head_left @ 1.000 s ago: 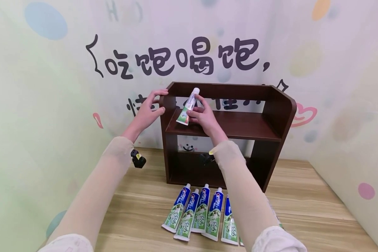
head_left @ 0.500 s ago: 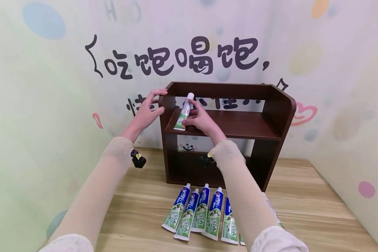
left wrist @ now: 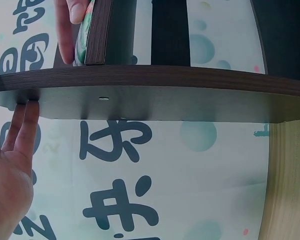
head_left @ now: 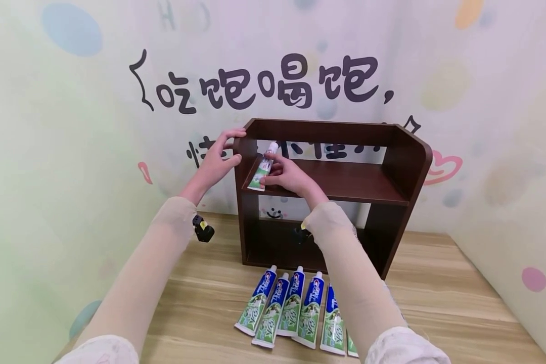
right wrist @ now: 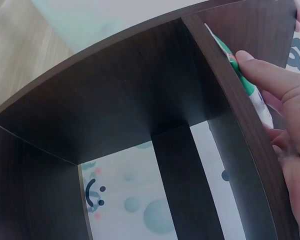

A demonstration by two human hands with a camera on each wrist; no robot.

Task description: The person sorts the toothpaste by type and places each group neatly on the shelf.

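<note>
A dark brown two-tier shelf [head_left: 346,179] stands on the wooden table. Over the left end of its upper board, my right hand [head_left: 287,174] holds a green and white toothpaste tube [head_left: 260,174] between thumb and fingers. In the right wrist view the tube [right wrist: 247,85] lies along the upper board, the thumb on its near end. My left hand [head_left: 216,159] rests against the shelf's left side panel, its fingertips on the top edge; the left wrist view shows fingers [left wrist: 26,127] touching the panel's outer face.
Several blue and green toothpaste tubes [head_left: 310,311] lie side by side on the table [head_left: 200,303] in front of the shelf. My right forearm [head_left: 355,273] covers part of that row. A printed wall [head_left: 327,30] stands close behind the shelf.
My right hand has lowered the toothpaste tube and moved it a little left, down to the upper board. The left hand has stayed on the side panel.
</note>
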